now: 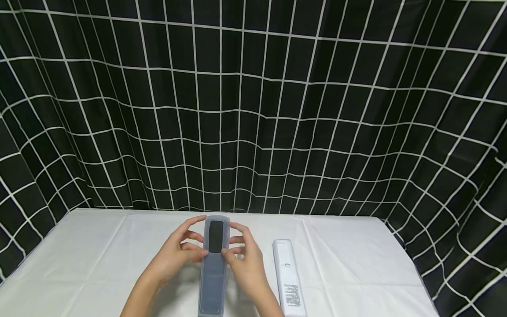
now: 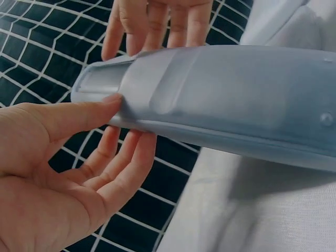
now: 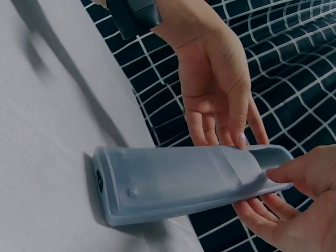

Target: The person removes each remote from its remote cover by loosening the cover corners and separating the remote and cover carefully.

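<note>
A long translucent blue-grey remote control cover [image 1: 214, 281] is held up at the front middle of the table in the head view. Its upper end has a rectangular opening [image 3: 270, 157], which looks dark from the head. My left hand [image 1: 174, 255] pinches the left edge beside this opening, thumb in front and fingers behind. On the opposite edge my right hand [image 1: 246, 262] grips it the same way. In both wrist views the cover slants down to the cloth at its lower end. Whether anything is inside it, I cannot tell.
To the right of my right hand lies a white remote control [image 1: 287, 273], with printed text on its upward side. A white cloth [image 1: 348, 264] covers the table. Behind and around it hangs a black curtain [image 1: 253, 132] with a white grid.
</note>
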`<action>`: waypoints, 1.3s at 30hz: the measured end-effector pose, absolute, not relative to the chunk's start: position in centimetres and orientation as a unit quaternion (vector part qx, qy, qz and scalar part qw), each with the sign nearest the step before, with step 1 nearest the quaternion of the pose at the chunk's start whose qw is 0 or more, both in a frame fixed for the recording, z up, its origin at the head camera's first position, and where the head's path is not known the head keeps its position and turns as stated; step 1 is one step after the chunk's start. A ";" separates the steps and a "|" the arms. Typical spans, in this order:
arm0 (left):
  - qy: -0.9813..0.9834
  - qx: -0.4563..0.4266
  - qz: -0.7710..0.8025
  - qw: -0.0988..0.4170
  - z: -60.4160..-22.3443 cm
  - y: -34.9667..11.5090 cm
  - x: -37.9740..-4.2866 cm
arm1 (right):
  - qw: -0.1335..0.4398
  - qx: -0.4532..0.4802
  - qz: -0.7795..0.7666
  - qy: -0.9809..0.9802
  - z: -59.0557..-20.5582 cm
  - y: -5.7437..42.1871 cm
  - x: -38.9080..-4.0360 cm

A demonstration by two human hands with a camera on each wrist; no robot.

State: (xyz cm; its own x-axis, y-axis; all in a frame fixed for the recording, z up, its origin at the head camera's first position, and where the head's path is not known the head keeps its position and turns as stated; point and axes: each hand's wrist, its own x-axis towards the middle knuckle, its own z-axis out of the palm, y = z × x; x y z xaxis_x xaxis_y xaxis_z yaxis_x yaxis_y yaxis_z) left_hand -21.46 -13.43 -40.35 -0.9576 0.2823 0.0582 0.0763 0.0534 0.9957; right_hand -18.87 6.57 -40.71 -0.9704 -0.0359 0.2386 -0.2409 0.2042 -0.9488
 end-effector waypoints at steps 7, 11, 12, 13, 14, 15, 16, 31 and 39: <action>0.721 0.119 0.680 0.055 -39.7 -13.2 -21.2 | 0.106 0.092 0.619 -0.773 -40.3 6.5 -18.7; 0.722 0.112 0.682 0.043 -39.3 -13.1 -21.0 | 0.118 0.097 0.621 -0.768 -40.0 6.5 -18.6; 0.721 0.113 0.682 0.041 -39.2 -13.0 -21.0 | 0.121 0.098 0.622 -0.767 -40.0 6.5 -18.5; 0.721 0.115 0.682 0.039 -39.1 -13.0 -21.0 | 0.123 0.100 0.623 -0.766 -39.9 6.5 -18.5; 0.720 0.117 0.683 0.038 -39.1 -13.0 -21.0 | 0.127 0.102 0.624 -0.765 -39.8 6.5 -18.5; 0.718 0.120 0.684 0.036 -39.0 -13.0 -20.9 | 0.130 0.105 0.624 -0.763 -39.8 6.5 -18.4; 0.717 0.126 0.685 0.035 -39.0 -13.0 -20.9 | 0.134 0.108 0.624 -0.762 -39.7 6.5 -18.4; 0.724 0.132 0.677 0.021 -38.4 -12.9 -20.5 | 0.133 0.092 0.644 -0.748 -39.4 6.3 -18.1; 0.728 0.142 0.670 -0.006 -37.2 -12.7 -19.9 | 0.144 0.092 0.652 -0.739 -38.6 6.3 -17.8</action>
